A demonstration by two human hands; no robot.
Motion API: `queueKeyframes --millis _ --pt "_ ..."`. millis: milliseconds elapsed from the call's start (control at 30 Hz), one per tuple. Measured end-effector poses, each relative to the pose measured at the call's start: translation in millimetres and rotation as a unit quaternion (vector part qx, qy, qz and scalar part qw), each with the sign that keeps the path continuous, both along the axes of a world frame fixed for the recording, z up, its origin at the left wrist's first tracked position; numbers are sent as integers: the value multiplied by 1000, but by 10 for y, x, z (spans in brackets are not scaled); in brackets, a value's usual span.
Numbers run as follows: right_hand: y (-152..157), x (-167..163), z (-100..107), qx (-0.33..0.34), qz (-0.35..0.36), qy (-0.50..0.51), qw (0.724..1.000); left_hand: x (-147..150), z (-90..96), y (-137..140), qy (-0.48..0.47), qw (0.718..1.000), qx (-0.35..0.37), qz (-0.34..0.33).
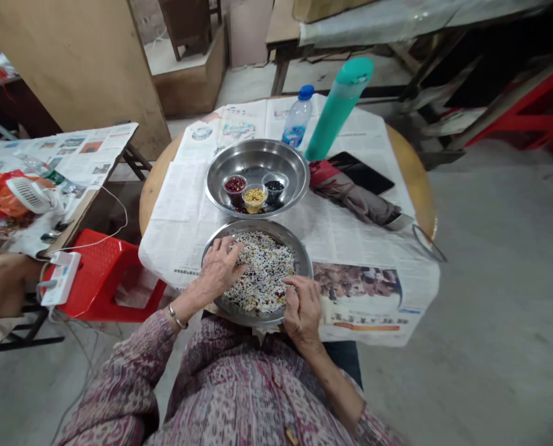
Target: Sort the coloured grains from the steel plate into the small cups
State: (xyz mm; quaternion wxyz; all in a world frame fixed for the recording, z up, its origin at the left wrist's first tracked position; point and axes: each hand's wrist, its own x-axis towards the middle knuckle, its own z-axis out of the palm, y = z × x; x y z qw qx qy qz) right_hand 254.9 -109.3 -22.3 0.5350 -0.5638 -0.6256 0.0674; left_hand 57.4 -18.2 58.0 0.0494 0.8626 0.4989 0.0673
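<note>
A steel bowl (304, 254) at the table's near edge holds a layer of mixed grains (263, 272), mostly white with dark, yellow and red bits. My left hand (220, 267) rests over the bowl's left side, fingers spread at the grains. At the right rim is my right hand (303, 310), its fingers curled and thumb drawn in close to the grains; what it pinches, if anything, is hidden. Behind stands a larger steel basin (276, 152) with three clear cups: dark red beans (235, 184), yellow kernels (254, 197) and black beans (274, 186).
Newspaper (169, 210) covers the round table. A water bottle (297, 118), a teal flask (339, 108), a folded umbrella (357, 195) and a dark tablet (364, 173) lie or stand beyond. At left are a red stool (100, 272), a power strip (61, 279) and another person's leg (7, 285).
</note>
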Motion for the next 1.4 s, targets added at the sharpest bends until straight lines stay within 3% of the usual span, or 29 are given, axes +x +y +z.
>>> queueKeyframes --millis 133,400,533,700,767,867,1000,1200,1400 --pt "-2 2 -5 -1 -3 0 1000 16 -53 -64 -2 998 -65 25" --pt "-7 -10 4 -7 -5 15 1000 237 -43 -290 -77 976 -159 -125" --pt "-12 -18 -18 -13 -12 23 1000 417 -76 -242 -54 969 -108 -214" --pt "-6 -14 -25 -4 -8 16 1000 573 -215 7 -18 971 -17 -239" --pt "-3 -10 -21 -1 -6 12 1000 585 -234 126 -6 974 -1 -228" --pt "-3 -7 -14 -9 -9 13 1000 499 -186 236 15 989 7 -145" --pt "-9 -4 -1 -15 -10 12 1000 212 -68 105 22 998 1 -53" --pt "-27 7 6 -15 -7 13 1000 -143 -42 -307 -67 993 -33 -95" --pt "-18 20 8 -21 -9 0 1000 -260 -129 -79 -170 983 17 -74"
